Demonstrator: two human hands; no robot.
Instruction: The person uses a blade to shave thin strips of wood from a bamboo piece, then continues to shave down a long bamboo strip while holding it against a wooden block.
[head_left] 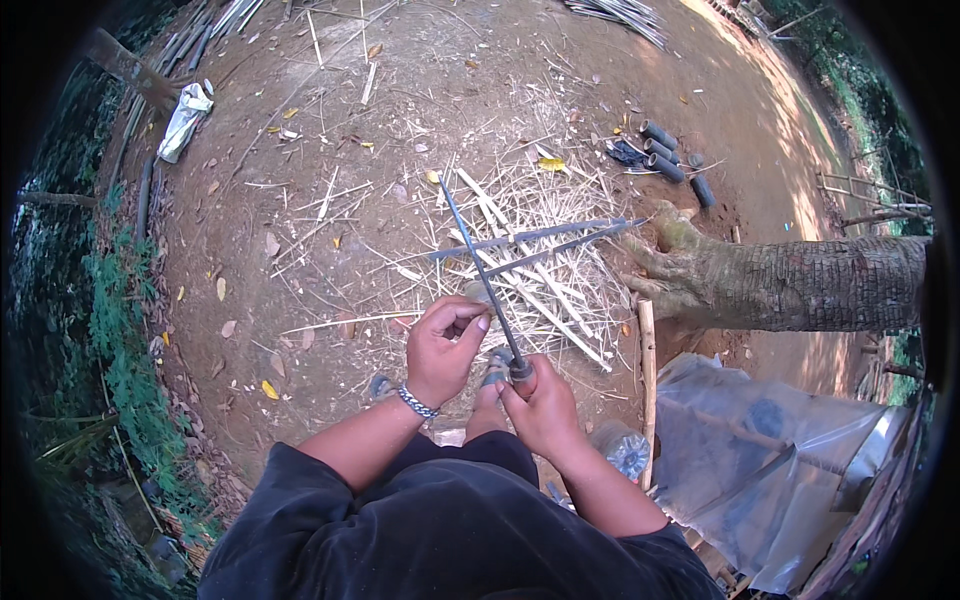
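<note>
Long slim dark metal blade (498,313), brown handle (522,374) wrapped in our right hand (545,408); left hand (447,347) curled beside it, pinch unclear. We risk cut if grip slips.

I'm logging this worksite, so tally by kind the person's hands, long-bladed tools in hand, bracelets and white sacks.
Left hand and right hand: 2
Long-bladed tool in hand: 1
Bracelet: 1
White sack: 1
Total: 5
</note>
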